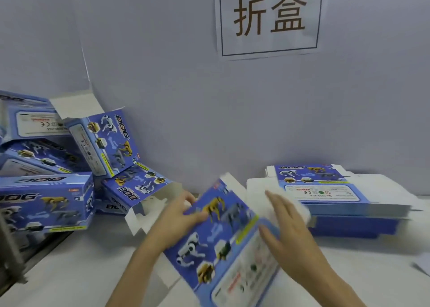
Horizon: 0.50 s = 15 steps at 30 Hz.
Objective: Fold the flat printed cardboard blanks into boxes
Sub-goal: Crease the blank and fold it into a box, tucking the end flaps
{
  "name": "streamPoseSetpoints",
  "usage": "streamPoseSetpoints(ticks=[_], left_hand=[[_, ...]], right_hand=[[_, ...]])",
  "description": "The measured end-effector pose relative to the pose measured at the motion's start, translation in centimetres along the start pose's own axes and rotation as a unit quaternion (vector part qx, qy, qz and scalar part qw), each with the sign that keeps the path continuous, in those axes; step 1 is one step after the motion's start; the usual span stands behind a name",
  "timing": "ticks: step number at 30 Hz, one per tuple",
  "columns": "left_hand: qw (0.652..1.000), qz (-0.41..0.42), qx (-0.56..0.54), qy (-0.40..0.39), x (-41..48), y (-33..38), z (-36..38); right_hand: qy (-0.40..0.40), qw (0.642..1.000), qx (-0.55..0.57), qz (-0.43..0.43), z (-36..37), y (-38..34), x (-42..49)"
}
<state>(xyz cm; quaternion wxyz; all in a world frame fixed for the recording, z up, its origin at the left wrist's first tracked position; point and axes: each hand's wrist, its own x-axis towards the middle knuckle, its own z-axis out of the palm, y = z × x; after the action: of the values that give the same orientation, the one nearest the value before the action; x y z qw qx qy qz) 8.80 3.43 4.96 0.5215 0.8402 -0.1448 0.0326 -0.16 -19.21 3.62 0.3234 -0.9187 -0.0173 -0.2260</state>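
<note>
A blue printed cardboard blank with robot dog pictures is held tilted above the white table, in the middle foreground. My left hand grips its upper left edge, thumb on the printed face. My right hand rests on the blank's right side panel, fingers spread and blurred by motion. White flaps stick out at the blank's far end. A stack of flat blanks lies to the right against the wall.
Several folded blue boxes are piled at the left, some with open white flaps. A paper sign with two printed characters hangs on the grey wall. The white table's left edge drops beside a grey metal part.
</note>
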Motion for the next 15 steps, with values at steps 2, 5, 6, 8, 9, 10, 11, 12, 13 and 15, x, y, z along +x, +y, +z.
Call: streamPoseSetpoints(ticks=[2,5,6,8,9,10,11,12,13,15], left_hand=[[0.989,0.035,-0.120,0.082,-0.4,1.4,-1.0],[0.957,0.093,-0.231,0.149,-1.5,3.4,-0.8],[0.952,0.111,-0.238,0.158,-1.9,4.1,-0.3],[0.946,0.147,-0.244,0.155,-2.7,5.1,1.0],[0.944,0.161,-0.249,0.146,-3.1,5.5,1.6],[0.942,0.169,-0.256,0.135,-3.4,6.0,2.0],[0.941,0.172,-0.262,0.124,-3.7,6.4,2.3],[0.941,0.174,-0.267,0.113,-4.0,6.6,2.6],[0.941,0.173,-0.271,0.102,-4.1,6.8,2.8],[0.943,0.165,-0.276,0.087,-4.3,6.8,2.9]], right_hand=[[0.093,0.993,0.073,0.018,-0.3,-0.6,-0.1],[0.121,0.964,0.218,0.092,-0.6,-1.8,0.0],[0.113,0.948,0.277,0.107,-0.7,-2.1,0.0],[0.120,0.918,0.365,0.095,-0.9,-2.3,0.0],[0.132,0.909,0.388,0.082,-1.2,-2.4,0.0],[0.140,0.900,0.406,0.070,-1.5,-2.3,0.1],[0.142,0.894,0.421,0.064,-1.9,-2.3,0.1],[0.139,0.891,0.429,0.063,-2.2,-2.2,0.1],[0.130,0.892,0.429,0.062,-2.4,-2.1,0.2],[0.107,0.898,0.422,0.066,-2.6,-1.8,0.4]])
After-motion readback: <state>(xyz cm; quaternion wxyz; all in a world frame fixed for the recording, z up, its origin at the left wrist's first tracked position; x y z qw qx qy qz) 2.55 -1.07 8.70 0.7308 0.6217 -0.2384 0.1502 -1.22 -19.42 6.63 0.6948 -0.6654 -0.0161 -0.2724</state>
